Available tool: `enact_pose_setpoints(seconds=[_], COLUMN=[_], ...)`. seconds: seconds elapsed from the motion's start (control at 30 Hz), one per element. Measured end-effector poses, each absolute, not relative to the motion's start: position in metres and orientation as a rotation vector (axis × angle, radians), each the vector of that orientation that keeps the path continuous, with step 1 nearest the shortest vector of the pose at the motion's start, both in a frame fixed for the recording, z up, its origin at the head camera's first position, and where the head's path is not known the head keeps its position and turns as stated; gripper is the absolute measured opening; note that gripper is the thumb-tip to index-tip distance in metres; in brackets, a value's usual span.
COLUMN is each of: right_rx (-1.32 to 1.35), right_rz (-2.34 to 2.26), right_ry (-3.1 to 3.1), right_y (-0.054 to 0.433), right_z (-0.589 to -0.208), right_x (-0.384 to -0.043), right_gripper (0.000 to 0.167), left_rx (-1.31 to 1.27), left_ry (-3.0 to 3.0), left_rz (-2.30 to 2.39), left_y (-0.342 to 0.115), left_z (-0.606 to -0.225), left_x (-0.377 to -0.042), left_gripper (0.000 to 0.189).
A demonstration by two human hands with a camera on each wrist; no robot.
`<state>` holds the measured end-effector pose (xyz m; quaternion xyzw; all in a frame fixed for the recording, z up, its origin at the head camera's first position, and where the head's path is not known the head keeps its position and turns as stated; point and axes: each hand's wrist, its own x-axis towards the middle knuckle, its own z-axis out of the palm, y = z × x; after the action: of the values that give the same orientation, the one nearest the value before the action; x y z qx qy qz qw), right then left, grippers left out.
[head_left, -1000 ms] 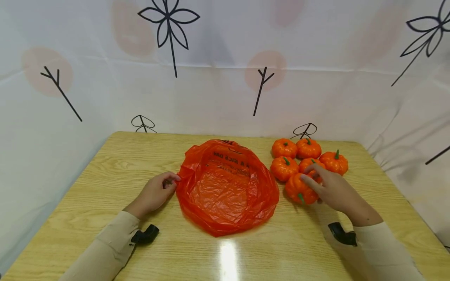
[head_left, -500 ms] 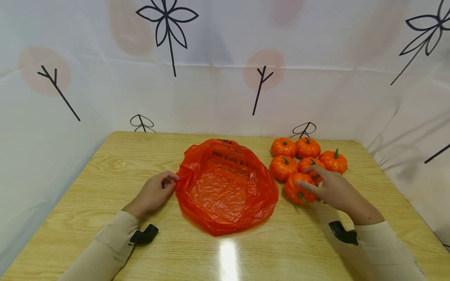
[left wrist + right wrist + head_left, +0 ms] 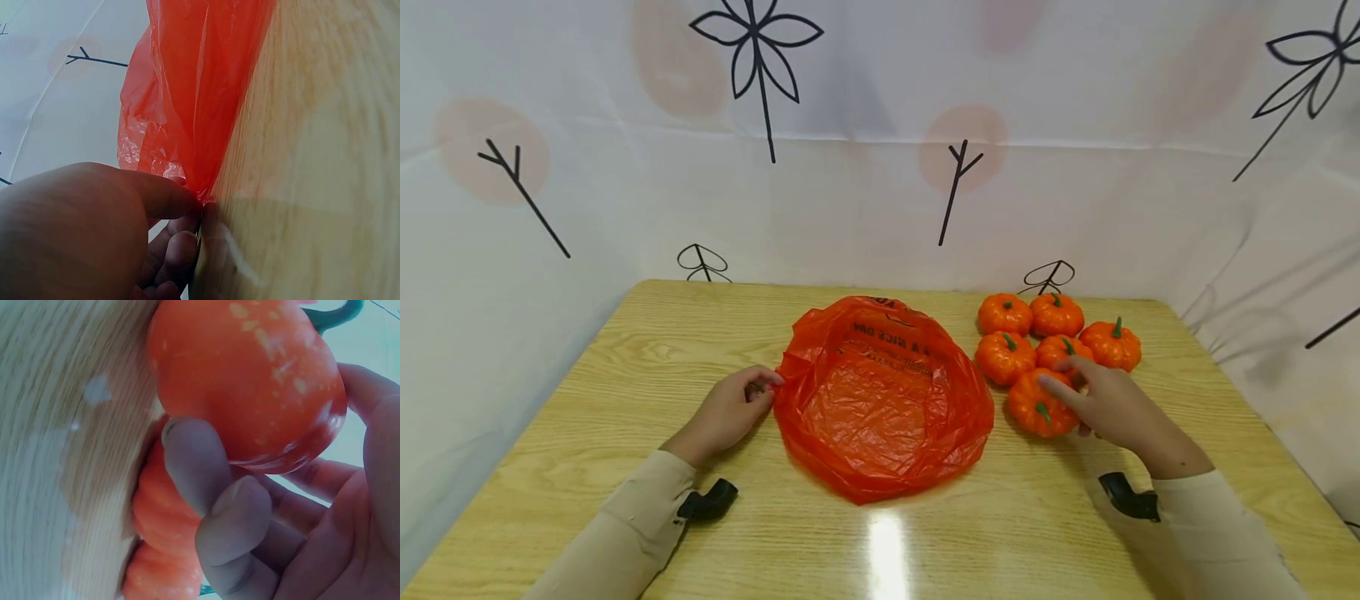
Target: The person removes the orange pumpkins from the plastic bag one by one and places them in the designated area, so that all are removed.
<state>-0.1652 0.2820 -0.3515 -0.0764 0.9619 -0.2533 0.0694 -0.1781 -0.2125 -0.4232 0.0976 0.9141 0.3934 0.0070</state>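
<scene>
A red plastic bag (image 3: pixel 868 417) lies with its mouth spread wide, facing up, in the middle of the wooden table. Its left rim is pinched between the thumb and fingers of my left hand (image 3: pixel 730 412), seen close in the left wrist view beside the gathered film (image 3: pixel 187 94). To the right of the bag, my right hand (image 3: pixel 1116 408) grips the nearest small orange pumpkin (image 3: pixel 1037 408), whose green stem tilts toward me. The right wrist view has the thumb on one side of this pumpkin (image 3: pixel 250 381) and curled fingers on the other.
Several more orange pumpkins (image 3: pixel 1004 358) sit clustered just behind the held one, at the table's back right. Black curved pieces (image 3: pixel 709 502) are on both sleeves. A printed white cloth (image 3: pixel 850 208) hangs behind the wooden table (image 3: pixel 700 333).
The pumpkin in my right hand has tilted slightly, its stem shifting a little. My left hand and the bag stay in place.
</scene>
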Motion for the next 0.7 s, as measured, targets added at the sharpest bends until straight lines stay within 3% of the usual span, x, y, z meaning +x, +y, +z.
enact_pose_setpoints(seconds=[0.43,0.7], right_rx=[-0.201,-0.176], right_rz=[-0.764,-0.766], right_ry=[2.866,2.858], right_y=[0.2837,0.2855], right_z=[-0.3548,-0.3558], right_x=[-0.1686,-0.1689], right_gripper=[0.057,0.063], left_rx=[0.305,0.304], left_ry=[2.856,2.858], left_rz=[1.234,1.232], left_y=[-0.2122,-0.2125], left_z=[-0.4230,-0.4231], left_x=[-0.1783,-0.1780], left_gripper=[0.016,0.016])
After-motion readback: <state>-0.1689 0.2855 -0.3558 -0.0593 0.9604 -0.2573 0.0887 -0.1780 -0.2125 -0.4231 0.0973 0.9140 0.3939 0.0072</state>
